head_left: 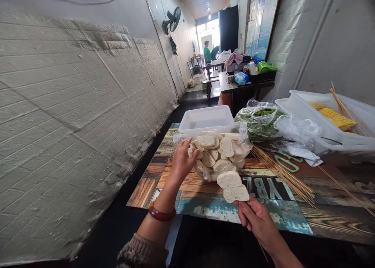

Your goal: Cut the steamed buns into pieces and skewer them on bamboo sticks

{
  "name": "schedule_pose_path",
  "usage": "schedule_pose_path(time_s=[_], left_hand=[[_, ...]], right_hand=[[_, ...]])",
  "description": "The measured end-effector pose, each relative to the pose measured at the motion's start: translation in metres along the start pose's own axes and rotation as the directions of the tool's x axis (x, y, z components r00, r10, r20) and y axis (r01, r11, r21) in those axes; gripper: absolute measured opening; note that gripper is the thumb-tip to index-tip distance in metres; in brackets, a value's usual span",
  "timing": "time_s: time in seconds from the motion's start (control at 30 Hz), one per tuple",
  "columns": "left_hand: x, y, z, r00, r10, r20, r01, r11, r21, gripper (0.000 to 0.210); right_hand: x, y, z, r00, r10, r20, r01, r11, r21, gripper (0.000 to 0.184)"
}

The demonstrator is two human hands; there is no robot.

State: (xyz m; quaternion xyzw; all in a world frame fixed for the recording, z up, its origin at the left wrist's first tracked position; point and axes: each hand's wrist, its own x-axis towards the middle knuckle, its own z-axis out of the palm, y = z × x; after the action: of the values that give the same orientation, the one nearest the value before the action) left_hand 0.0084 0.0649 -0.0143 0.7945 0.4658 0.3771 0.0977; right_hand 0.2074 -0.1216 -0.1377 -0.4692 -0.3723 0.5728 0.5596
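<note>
My right hand [254,217] is closed around a thin wooden skewer [260,246], its lower end pointing down past the table edge. On the upper part of the skewer sit two pale, oval bread-like slices [234,188], one above the other and touching. My left hand [183,158] is at the left side of a clear plastic bag [241,143], thumb and fingers apart beside the nearest slices. Many similar white slices [215,152] are heaped in the bag, which lies open on the patterned table [202,203].
Behind the bag stands a white plastic tub [206,119]. To the right lie loose skewers [281,172], green-handled scissors [287,162], a bag of leafy greens [258,123] and a white bin [331,137] holding yellow pieces. A person in green [207,52] stands far back.
</note>
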Motion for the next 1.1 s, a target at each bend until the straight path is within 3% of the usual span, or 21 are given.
schedule_pose_path(time_s=[0.17, 0.33, 0.4, 0.5, 0.57, 0.7, 0.83, 1.1], left_hand=[[-0.002, -0.004, 0.003, 0.999, -0.02, -0.047, 0.017, 0.998, -0.055, 0.027], [-0.01, 0.001, 0.005, 0.985, -0.158, -0.066, 0.13, 0.943, -0.306, 0.015], [-0.013, 0.008, 0.003, 0.966, -0.256, -0.032, 0.205, 0.837, -0.507, 0.018], [-0.016, 0.021, -0.003, 0.923, -0.376, 0.079, 0.291, 0.551, -0.782, 0.033], [-0.02, 0.028, -0.008, 0.899, -0.394, 0.189, 0.348, 0.383, -0.856, 0.039], [-0.035, 0.033, -0.015, 0.873, -0.376, 0.311, 0.396, 0.175, -0.902, 0.038], [-0.056, 0.033, -0.017, 0.844, -0.39, 0.369, 0.429, 0.076, -0.9, 0.046], [-0.081, 0.041, -0.021, 0.865, -0.37, 0.339, 0.378, 0.036, -0.925, 0.035]], right_hand=[[0.001, 0.002, -0.001, 1.0, 0.0, -0.007, 0.0, 1.0, 0.003, 0.05], [0.002, 0.003, -0.002, 1.0, 0.01, 0.019, -0.009, 1.0, -0.015, 0.049], [0.002, 0.004, -0.003, 1.0, 0.004, 0.008, -0.003, 1.0, -0.021, 0.048], [0.001, 0.006, -0.003, 1.0, 0.011, -0.009, -0.012, 1.0, -0.015, 0.048], [0.001, 0.008, -0.003, 1.0, 0.022, -0.018, -0.023, 1.0, -0.01, 0.048], [-0.001, 0.007, -0.003, 0.999, 0.026, -0.047, -0.026, 1.0, -0.004, 0.049], [-0.006, 0.003, 0.0, 0.997, 0.044, -0.063, -0.046, 0.999, -0.03, 0.048], [-0.024, -0.009, 0.012, 0.997, 0.003, -0.077, -0.012, 0.994, -0.109, 0.046]])
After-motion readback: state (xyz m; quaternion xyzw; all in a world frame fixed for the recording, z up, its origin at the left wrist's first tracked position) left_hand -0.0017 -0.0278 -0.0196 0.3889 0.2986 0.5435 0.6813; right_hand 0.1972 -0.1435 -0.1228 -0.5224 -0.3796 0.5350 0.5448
